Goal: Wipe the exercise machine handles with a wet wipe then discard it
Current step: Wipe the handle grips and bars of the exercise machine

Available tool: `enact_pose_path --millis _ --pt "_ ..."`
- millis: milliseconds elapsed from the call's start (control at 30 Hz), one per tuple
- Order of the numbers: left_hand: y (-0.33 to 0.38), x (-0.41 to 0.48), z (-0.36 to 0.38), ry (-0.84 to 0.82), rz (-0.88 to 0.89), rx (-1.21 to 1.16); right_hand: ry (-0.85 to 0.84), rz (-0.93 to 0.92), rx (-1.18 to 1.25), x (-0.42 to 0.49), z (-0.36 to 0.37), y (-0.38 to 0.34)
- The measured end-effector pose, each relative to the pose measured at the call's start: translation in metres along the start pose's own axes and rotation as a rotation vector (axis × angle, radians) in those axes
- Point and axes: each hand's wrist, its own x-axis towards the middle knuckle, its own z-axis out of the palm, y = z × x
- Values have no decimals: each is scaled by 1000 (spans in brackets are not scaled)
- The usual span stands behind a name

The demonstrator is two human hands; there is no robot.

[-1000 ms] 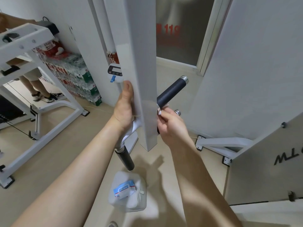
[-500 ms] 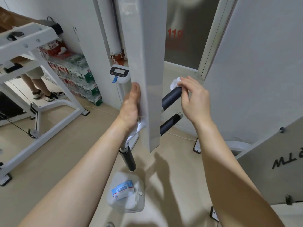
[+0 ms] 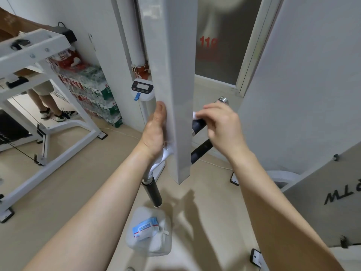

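A white machine column hangs down the middle of the view. My left hand grips its left edge, thumb up, above a white curved bar. My right hand is wrapped over the upper black handle on the column's right, pressing a white wet wipe onto it; the handle's chrome end cap pokes out beyond my fingers. A second black handle sits just below. A third black handle points down at the lower left of the column.
A clear bin holding a blue wet-wipe pack stands on the floor below. A white frame machine and another person's legs are at left, stacked bottle packs by the wall, a grey panel at right.
My right hand with the wipe has slid back down the upper handle from its tip toward the column, leaving the chrome end cap exposed. My left hand stays on the column.
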Motion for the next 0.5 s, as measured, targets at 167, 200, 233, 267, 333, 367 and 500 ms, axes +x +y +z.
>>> enact_pose_path --millis 167,200,233,267,333,367,500 --pt "1 2 -1 23 17 51 108 161 -175 17 -9 24" --pt "0 2 -2 20 17 42 127 148 -156 13 -5 18" --pt "0 2 -3 4 11 25 144 113 -123 6 0 10" --pt "0 2 -4 -22 1 -4 160 67 -77 -3 6 0" --pt "0 2 -6 -63 -22 -56 162 8 38 -21 14 -20" --pt "0 1 -6 -67 -33 -67 149 2 83 -29 16 -28" --pt "5 -3 -4 -57 -72 -45 156 292 238 -40 6 -37"
